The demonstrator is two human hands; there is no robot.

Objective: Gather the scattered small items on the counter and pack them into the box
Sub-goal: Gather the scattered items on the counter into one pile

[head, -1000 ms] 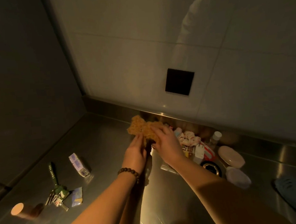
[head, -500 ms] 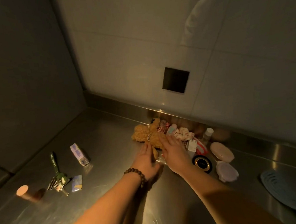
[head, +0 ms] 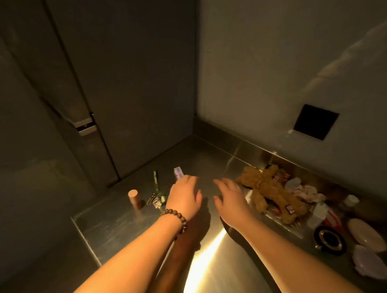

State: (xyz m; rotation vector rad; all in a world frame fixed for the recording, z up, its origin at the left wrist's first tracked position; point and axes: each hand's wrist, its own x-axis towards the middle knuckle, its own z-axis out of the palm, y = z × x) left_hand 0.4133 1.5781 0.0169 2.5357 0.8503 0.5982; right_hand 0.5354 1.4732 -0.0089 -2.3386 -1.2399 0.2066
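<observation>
Steel counter [head: 129, 221], dim light, head view. Left hand [head: 184, 198], beaded bracelet [head: 176, 220] at wrist, palm down with fingers loosely spread, holding nothing; fingertips at the near end of a small purple-and-white packet [head: 178, 172], contact not resolvable. Just left of this hand: key bunch [head: 156, 200] with green strap [head: 156, 181]; farther left, upright tan cylinder [head: 133, 196]. Right hand [head: 232, 201] likewise spread and unladen, hovering beside the left. Immediately right of the right hand: brown plush toy [head: 271, 193] lying in a clear box [head: 283, 227] among small items; beyond, black round tin [head: 330, 239] and pale oval dish [head: 366, 235].
</observation>
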